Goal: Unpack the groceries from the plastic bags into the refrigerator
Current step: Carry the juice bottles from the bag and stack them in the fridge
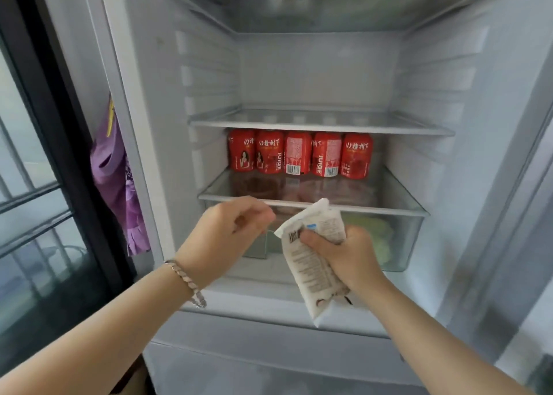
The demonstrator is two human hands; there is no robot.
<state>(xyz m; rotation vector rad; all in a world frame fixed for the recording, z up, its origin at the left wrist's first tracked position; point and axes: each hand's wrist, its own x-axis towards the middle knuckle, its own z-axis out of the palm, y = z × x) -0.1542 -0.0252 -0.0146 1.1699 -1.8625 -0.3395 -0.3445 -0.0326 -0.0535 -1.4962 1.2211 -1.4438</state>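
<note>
The pouch (311,272) is white, soft and crumpled, with a barcode and fine print too small to read. The right hand (344,254) grips its middle, near the fridge (299,65) front, before the clear drawer (410,245). The left hand (230,230) hovers just left of it, fingers curled on nothing. Five red cans (299,155) on the far shelf (389,197) read "JUIQE" beside Chinese characters. The drawer holds something green and blurred.

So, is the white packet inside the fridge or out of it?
Out. The right hand grips the white packet in front of the clear drawer, below the shelf of red cans.
</note>
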